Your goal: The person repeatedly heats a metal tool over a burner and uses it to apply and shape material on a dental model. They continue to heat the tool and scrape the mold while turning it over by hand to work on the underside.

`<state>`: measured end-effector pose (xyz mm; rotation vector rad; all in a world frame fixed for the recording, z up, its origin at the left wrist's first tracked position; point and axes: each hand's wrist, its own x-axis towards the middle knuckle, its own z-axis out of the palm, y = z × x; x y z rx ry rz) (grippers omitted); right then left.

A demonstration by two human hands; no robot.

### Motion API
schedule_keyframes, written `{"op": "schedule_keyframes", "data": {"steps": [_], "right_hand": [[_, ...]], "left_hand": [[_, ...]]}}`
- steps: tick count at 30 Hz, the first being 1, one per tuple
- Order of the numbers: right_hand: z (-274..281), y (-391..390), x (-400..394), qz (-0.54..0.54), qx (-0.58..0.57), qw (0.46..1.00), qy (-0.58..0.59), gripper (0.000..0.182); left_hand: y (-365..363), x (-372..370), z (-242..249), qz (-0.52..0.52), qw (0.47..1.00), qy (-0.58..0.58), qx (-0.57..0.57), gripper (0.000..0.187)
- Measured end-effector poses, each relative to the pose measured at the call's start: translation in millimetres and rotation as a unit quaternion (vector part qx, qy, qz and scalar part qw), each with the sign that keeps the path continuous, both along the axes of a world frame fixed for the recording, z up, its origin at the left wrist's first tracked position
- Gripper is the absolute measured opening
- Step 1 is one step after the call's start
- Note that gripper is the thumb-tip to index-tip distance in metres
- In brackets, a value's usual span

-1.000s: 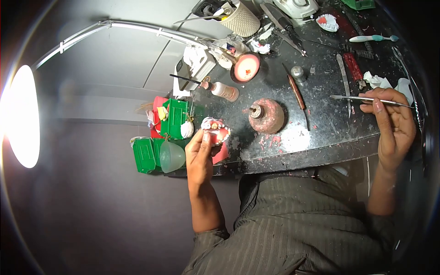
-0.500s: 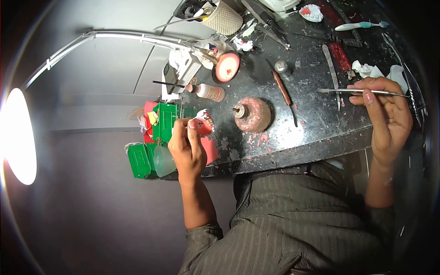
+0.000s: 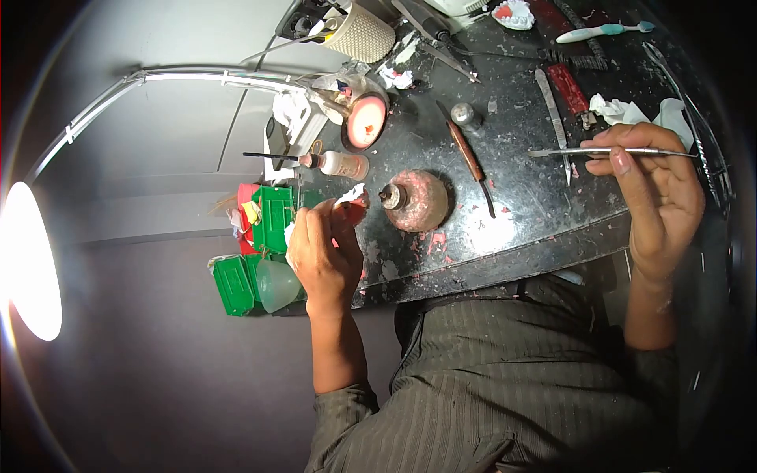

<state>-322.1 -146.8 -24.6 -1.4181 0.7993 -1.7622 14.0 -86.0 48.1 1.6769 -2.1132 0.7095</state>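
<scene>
My left hand (image 3: 322,256) is closed around a dental cast with pink wax (image 3: 357,206), held up near the bench's left front edge. Its white top edge and some pink show beyond the fingers; the rest is hidden behind my hand. On the right, my right hand (image 3: 658,193) grips a slim metal wax carver (image 3: 556,153) between thumb and fingers, its flat tip pointing left. Between the hands stands a round, pink-spattered spirit lamp (image 3: 422,203). Beyond it lies a wooden-handled wax knife (image 3: 466,148).
Behind the lamp are a small bottle (image 3: 345,165), a dish of pink wax (image 3: 366,123) and a little glass jar (image 3: 465,117). A plaster cast (image 3: 514,15), toothbrush (image 3: 603,32) and metal knife (image 3: 554,110) lie farther back. Green boxes (image 3: 276,214) are at left; a lamp (image 3: 31,260) glows brightly.
My left hand has turned over with the cast, so its back now hides most of the pink wax. My right hand keeps the carver in nearly the same pose. The view has shifted slightly.
</scene>
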Motion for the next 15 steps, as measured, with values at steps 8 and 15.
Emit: {"op": "schedule_keyframes", "data": {"steps": [8, 15], "right_hand": [[1, 0, 1, 0.005, -0.006, 1.0, -0.01, 0.009], [2, -1, -4, -0.011, -0.014, 0.999, 0.043, 0.009]], "left_hand": [[2, 2, -3, -0.006, 1.0, -0.015, -0.005, 0.007], [19, -7, 5, -0.004, 0.909, 0.41, 0.072, 0.019]]}}
